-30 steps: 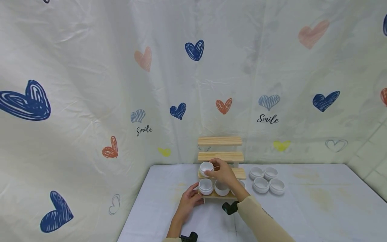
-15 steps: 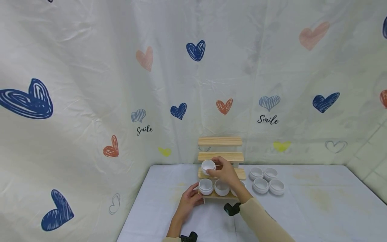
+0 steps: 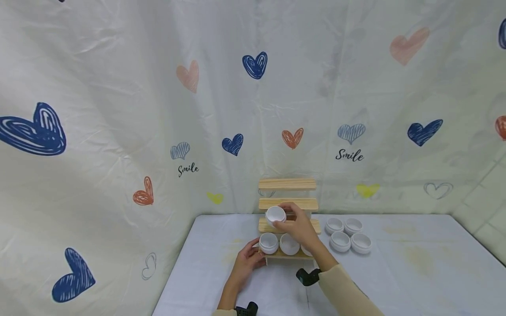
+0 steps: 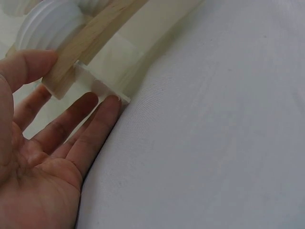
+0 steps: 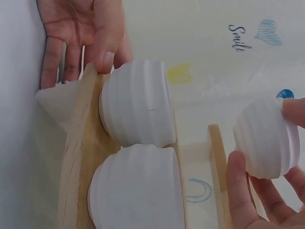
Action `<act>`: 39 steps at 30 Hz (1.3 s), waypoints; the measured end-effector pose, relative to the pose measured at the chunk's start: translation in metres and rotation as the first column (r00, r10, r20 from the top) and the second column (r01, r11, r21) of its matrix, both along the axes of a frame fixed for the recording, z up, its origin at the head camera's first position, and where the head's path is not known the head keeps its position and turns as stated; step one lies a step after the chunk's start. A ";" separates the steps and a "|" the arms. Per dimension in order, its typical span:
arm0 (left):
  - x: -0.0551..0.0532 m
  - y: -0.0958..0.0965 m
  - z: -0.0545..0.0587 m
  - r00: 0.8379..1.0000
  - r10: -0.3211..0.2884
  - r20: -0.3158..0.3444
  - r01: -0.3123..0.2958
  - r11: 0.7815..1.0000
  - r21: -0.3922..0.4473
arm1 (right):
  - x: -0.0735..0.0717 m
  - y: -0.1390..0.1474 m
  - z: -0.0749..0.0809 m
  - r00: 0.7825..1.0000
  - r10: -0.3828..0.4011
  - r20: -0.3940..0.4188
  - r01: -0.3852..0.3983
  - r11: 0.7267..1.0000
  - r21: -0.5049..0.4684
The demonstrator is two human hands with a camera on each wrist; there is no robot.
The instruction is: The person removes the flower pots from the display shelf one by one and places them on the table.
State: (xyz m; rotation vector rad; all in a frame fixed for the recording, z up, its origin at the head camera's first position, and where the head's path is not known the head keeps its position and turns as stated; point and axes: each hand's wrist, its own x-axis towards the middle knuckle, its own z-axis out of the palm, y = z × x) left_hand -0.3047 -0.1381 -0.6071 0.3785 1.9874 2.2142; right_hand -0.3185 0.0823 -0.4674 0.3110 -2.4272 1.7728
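In the head view my right hand [image 3: 297, 224] grips a small white ribbed pot [image 3: 275, 215] over the second step of a tiered wooden stand [image 3: 288, 203]. The right wrist view shows thumb and fingers around this pot [image 5: 264, 138], which is apart from the step board [image 5: 218, 167]. My left hand [image 3: 246, 260] grips the left end of the lowest step. Seen from the left wrist, the thumb [image 4: 35, 67] lies on the board's end [image 4: 64, 71] and the other fingers rest against the pale side support [image 4: 97, 81]. Several matching pots, such as this left one [image 3: 269, 244], line the lowest step.
Right of the stand, several more white pots [image 3: 351, 237] stand grouped on the white-covered table [image 3: 411, 272]. A white curtain printed with hearts [image 3: 292, 101] hangs close behind the stand. The two upper boards [image 3: 287, 184] rise behind my right hand.
My right hand has raised the pot from the left end of the second step and shifted it slightly right. My left hand stays at the lowest step's end.
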 end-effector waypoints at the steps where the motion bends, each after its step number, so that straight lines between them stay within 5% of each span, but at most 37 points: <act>1: 0.000 0.000 0.000 1.000 0.001 0.000 -0.001 1.000 0.000 | 0.001 0.001 0.000 1.000 0.003 -0.003 -0.003 1.000 -0.004; 39: 0.000 0.000 0.000 1.000 0.002 0.002 -0.002 1.000 0.004 | 0.042 0.039 -0.007 0.997 -0.080 0.008 0.081 0.983 -0.166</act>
